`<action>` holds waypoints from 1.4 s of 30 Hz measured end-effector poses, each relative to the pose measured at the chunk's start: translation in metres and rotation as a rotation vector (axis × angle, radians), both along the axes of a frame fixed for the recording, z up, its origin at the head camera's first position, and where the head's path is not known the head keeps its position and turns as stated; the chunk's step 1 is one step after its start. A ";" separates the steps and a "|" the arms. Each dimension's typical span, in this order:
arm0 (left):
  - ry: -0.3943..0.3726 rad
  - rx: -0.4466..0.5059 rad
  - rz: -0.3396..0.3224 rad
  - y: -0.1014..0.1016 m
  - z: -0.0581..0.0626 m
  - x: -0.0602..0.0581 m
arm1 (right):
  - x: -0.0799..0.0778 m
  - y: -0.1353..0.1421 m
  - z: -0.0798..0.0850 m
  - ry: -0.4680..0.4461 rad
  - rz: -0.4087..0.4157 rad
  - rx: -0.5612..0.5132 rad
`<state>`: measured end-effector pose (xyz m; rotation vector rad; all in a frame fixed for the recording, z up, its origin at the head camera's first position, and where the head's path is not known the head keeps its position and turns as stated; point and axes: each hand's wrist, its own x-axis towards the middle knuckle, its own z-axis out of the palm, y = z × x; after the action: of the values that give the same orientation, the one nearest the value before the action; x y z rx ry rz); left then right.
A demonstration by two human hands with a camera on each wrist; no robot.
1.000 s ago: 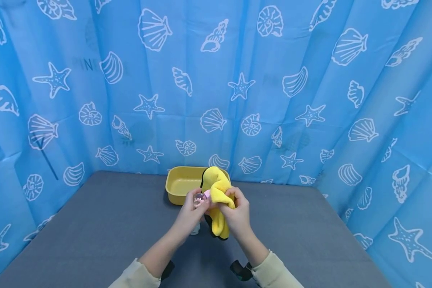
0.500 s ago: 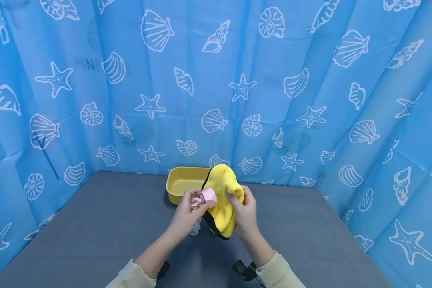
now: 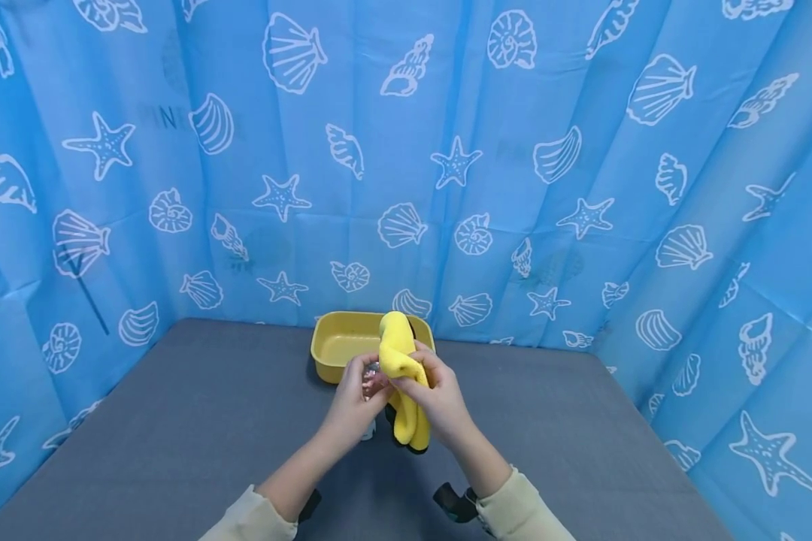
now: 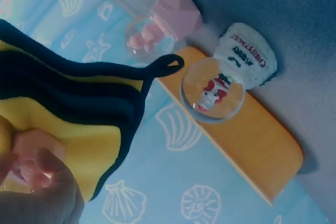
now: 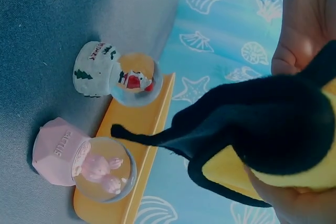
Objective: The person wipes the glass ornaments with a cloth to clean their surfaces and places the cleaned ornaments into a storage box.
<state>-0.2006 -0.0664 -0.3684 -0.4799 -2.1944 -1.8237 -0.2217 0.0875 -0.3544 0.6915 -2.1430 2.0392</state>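
Note:
In the head view my left hand (image 3: 353,400) grips a small snow globe (image 3: 372,382) by its clear ball. The globe's pink faceted base (image 4: 39,145) shows in the left wrist view, up against the cloth. My right hand (image 3: 441,397) pinches a folded yellow cloth (image 3: 397,347) with black edging, lapped over that base. A hanging loop of the cloth dangles in both wrist views. On the table beyond stand two other snow globes: a pink cactus one (image 5: 60,150) and a white-based Christmas one (image 5: 94,69). In the head view the hands and cloth mostly hide them.
A yellow plastic basin (image 3: 338,368) stands behind the hands at the far side of the grey table (image 3: 555,443). A blue curtain (image 3: 487,180) with white shell prints closes off the back and sides.
Half a second ago the cloth was drawn off to the right, baring the pink base. Now the right hand has come back left, and the cloth covers the base again.

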 end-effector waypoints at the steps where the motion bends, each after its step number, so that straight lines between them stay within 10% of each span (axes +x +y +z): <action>1: 0.001 -0.004 -0.002 0.000 0.000 0.000 | 0.000 -0.001 0.000 -0.001 -0.012 0.013; 17: -0.076 -0.021 0.049 0.000 0.003 -0.001 | -0.001 -0.005 -0.007 0.135 -0.256 -0.103; 27: -0.212 0.103 -0.102 -0.004 0.004 -0.006 | 0.002 -0.002 -0.010 0.255 -0.273 -0.125; 42: -0.093 0.082 -0.068 0.000 0.006 -0.001 | 0.002 0.008 0.001 -0.022 -0.168 -0.324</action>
<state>-0.2020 -0.0666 -0.3627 -0.4670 -2.1768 -2.0008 -0.2193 0.0953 -0.3538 0.4324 -1.7504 2.2319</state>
